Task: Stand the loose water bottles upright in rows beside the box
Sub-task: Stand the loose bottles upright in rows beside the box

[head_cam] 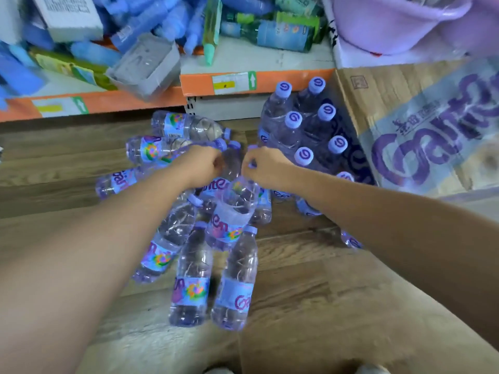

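Six+ upright bottles [293, 122] stand in 2 rows just beside the box [421, 136]; the loose bottles [191, 279] lie heaped on the floor [310, 279]. Our left hand [201, 164] grips a lying bottle [151, 151] by the neck, right hand [266, 166] pinches the cap of a tilted bottle [235, 209].

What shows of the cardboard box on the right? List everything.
The cardboard box is brown corrugated board, printed with a pale blue band, large purple lettering and small characters above it, plus a faint reddish stamp near its upper left corner. It stands on the wooden floor at the right, running out of frame. The upright bottles stand in rows close against its left side. A lilac basin shows above it.
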